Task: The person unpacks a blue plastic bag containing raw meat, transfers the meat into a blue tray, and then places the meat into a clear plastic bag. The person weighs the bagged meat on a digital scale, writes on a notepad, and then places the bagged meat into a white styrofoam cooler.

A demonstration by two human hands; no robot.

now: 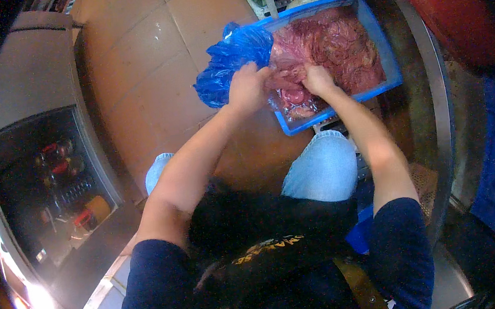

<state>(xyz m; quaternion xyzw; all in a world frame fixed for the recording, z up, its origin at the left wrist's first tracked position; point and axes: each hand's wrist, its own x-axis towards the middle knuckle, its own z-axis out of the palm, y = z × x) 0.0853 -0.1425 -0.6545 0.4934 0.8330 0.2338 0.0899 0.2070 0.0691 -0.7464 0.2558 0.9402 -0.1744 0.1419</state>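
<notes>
A blue plastic crate [382, 39] holds a heap of raw meat [339, 45], wet and reddish-brown. Over the crate's left end drapes a crumpled blue plastic bag [226, 61], part of it hanging past the rim. My left hand [247, 87] is closed at the bag's edge, its thumb beside the meat. Among the pieces, my right hand [319, 80] grips some meat at the crate's near side, its fingertips partly hidden. Loose strips of meat [285, 78] lie between both hands. Below them, wet pieces [297, 97] glisten in the near left corner.
Brown floor tiles [142, 66] stretch to the left. A glass-fronted appliance [41, 172] stands on that side. A metal edge [438, 93] curves past the crate on the right, with a red surface [442, 9] above it. My knee [321, 168] is just below the crate.
</notes>
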